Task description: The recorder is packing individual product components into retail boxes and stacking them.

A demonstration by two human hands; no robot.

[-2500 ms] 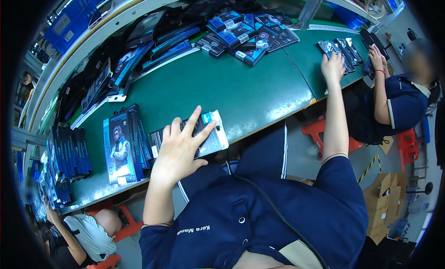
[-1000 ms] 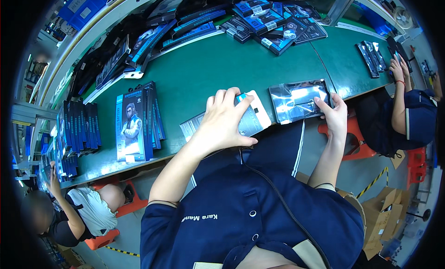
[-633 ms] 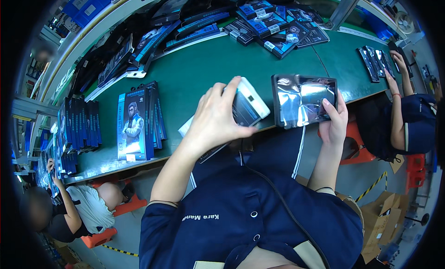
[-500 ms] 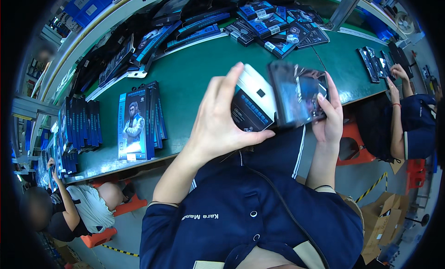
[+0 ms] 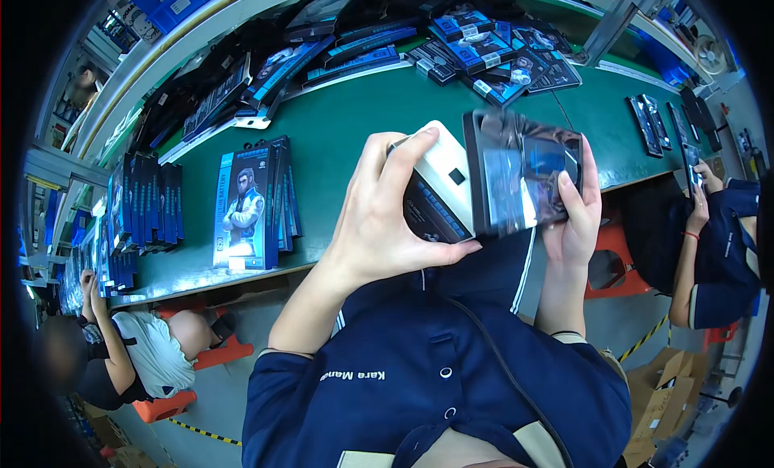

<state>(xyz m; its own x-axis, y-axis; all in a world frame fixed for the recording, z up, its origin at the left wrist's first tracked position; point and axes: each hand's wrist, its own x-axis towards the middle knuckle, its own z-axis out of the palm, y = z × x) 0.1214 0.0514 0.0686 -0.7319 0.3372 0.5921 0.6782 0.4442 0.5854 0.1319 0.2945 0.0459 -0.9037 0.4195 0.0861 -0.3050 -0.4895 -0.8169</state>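
Above the table's near edge, my left hand (image 5: 363, 218) is closed round a thin black box (image 5: 435, 212) with blue lettering and a white side (image 5: 445, 155) bearing a small dark square. Its thumb presses the lower edge and its fingers curl over the top. Beside it, my right hand (image 5: 576, 206) grips a black tray (image 5: 477, 178) by its right edge, thumb across the front. Shiny clear film and something dark show in the tray; the film's glare hides what it is. The tray stands tilted close against the white side of the box.
Upright blue-black boxes (image 5: 242, 210) stand at left, with a packed row (image 5: 149, 202) farther left. A heap of boxes (image 5: 476, 45) lies along the back of the green table (image 5: 355, 105). Co-workers sit at both sides; one (image 5: 717, 250) handles a dark flat piece.
The tray and box stay side by side in my hands, with the tray turned slightly. My view has shifted a little. The right co-worker's hands now hold a dark flat piece.
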